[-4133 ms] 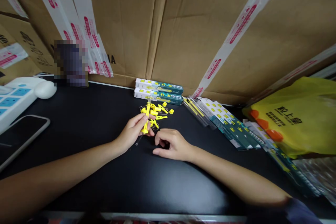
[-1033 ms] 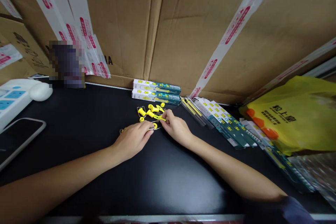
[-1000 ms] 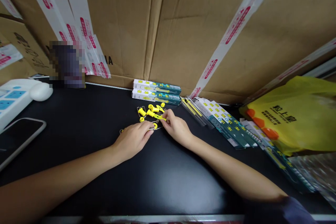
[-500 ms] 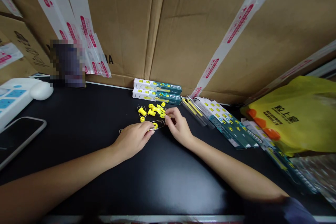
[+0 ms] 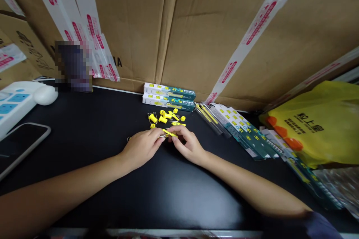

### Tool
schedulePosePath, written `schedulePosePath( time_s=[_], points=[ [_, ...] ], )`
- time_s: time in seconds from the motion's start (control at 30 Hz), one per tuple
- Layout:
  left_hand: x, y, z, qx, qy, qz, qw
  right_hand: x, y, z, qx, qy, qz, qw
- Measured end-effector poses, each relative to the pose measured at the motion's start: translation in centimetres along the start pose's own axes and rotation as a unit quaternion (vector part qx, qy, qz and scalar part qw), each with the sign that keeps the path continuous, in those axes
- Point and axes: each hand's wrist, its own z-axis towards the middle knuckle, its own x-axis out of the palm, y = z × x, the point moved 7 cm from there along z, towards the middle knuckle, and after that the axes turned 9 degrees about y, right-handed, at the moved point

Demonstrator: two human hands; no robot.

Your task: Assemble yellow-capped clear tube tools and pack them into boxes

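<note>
At the far left of the black tabletop (image 5: 112,201) lie a white power strip with blue sockets (image 5: 17,98) and a pale-edged, dark-screened phone (image 5: 26,143), both apart from the work. Next comes the left hand (image 5: 142,145), palm down, thumb and forefinger closed on a thin, silvery metal wire piece (image 5: 163,136); what the palm covers cannot be told. Just beyond sits the cluster of small yellow plastic parts (image 5: 162,119), in front of two white-and-green cardboard boxes (image 5: 168,101).

The change is at the centre: half a second ago the right hand (image 5: 188,144) was at the cluster's edge; now its grip, thumb and fingertips pinched together, has a slim yellow plastic strip (image 5: 169,133) beside the left fingertips. That suggests parts being brought together; whether they have joined is too small to tell. Farther right lie clear plastic tubes with yellow insides (image 5: 209,117).
</note>
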Motion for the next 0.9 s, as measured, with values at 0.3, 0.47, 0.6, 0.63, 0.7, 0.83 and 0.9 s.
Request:
schedulePosePath(
  time_s=[0.3, 0.47, 0.6, 0.63, 0.7, 0.83, 0.9],
  points=[
    [-0.1, 0.3, -0.1, -0.014, -0.007, -0.034, 0.999, 0.0, 0.4, 0.1, -0.037, 0.002, -0.043, 0.998],
    [-0.3, 0.4, 0.0, -0.014, -0.011, -0.059, 0.998, 0.0, 0.5, 0.1, -0.024, 0.023, -0.064, 0.997],
    [-0.4, 0.4, 0.0, -0.014, -0.007, -0.094, 0.995, 0.2, 0.2, 0.2, -0.001, 0.036, -0.071, 0.997],
    [-0.3, 0.4, 0.0, -0.013, -0.005, -0.098, 0.995, 0.3, 0.1, 0.2, 0.002, 0.038, -0.072, 0.997],
    [-0.3, 0.4, 0.0, -0.014, -0.001, -0.103, 0.995, 0.5, -0.2, 0.3, 0.004, 0.038, -0.074, 0.997],
    [0.0, 0.5, 0.1, -0.014, 0.003, -0.105, 0.994, 0.8, -0.5, 0.3, 0.010, 0.048, -0.090, 0.995],
    [0.0, 0.5, 0.0, -0.011, 0.000, -0.108, 0.994, 1.1, -0.1, 0.3, -0.008, 0.072, -0.128, 0.989]
  ],
)
